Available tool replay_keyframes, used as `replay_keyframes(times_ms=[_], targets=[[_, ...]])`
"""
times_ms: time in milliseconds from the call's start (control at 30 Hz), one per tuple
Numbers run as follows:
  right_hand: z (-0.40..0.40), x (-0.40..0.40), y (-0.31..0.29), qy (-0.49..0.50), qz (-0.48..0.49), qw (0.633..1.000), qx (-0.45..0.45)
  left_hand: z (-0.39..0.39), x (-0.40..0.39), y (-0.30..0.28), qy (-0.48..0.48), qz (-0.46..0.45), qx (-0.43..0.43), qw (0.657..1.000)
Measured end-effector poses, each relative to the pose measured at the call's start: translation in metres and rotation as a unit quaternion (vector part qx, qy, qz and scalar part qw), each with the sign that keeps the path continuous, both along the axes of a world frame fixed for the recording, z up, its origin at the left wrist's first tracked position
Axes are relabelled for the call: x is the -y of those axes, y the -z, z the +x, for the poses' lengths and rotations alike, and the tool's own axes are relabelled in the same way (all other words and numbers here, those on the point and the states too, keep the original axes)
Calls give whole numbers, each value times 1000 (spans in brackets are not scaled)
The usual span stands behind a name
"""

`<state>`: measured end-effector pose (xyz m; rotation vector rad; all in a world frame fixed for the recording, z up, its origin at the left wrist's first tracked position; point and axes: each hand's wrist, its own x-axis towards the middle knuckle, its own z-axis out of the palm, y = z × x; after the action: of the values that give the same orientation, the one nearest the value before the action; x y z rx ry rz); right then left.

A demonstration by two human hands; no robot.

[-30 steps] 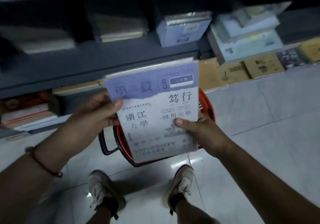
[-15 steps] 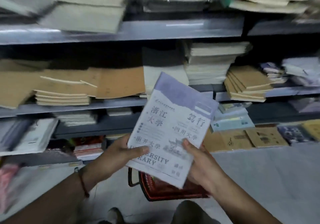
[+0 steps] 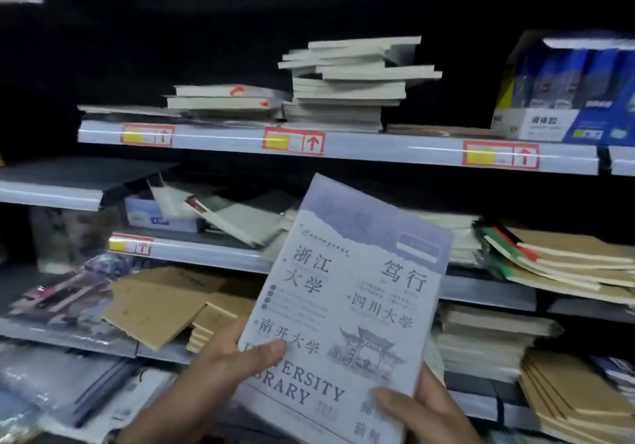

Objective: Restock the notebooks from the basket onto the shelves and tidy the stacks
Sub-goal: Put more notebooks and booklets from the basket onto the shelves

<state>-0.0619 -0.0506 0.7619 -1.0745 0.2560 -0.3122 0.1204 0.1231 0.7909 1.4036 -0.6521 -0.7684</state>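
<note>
Since a second ago over the basket, I've raised the notebook pack (image 3: 347,309) to mid-shelf level: left hand (image 3: 220,371) and right hand (image 3: 421,412) pinch its lower corners; shelving pending.

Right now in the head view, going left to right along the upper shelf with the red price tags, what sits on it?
Short stack of white notebooks → tall, uneven stack of white notebooks → flat brown item, too blurred to name → blue-and-white box at far right.
</note>
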Motion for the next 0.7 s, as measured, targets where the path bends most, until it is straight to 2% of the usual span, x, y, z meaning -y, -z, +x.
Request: replay_keyframes(times_ms=[133,233,300,500,600,700], targets=[[48,-40,-16,31,-104,991,78,43,-29,-27,-31,-18,-10,999],[84,-62,-42,1,-96,990,104,75,-52,-56,-26,-37,-22,999],[106,-73,-66,-13,-76,992,104,100,-66,-77,-41,-48,8,998],[168,-116,-134,98,-56,986,123,162,-94,-134,-67,-94,48,992],[190,-125,-162,112,-119,980,112,185,-102,-155,-35,-108,79,990],[204,-126,-198,136,-208,967,58,203,-100,-183,-51,-134,123,982]])
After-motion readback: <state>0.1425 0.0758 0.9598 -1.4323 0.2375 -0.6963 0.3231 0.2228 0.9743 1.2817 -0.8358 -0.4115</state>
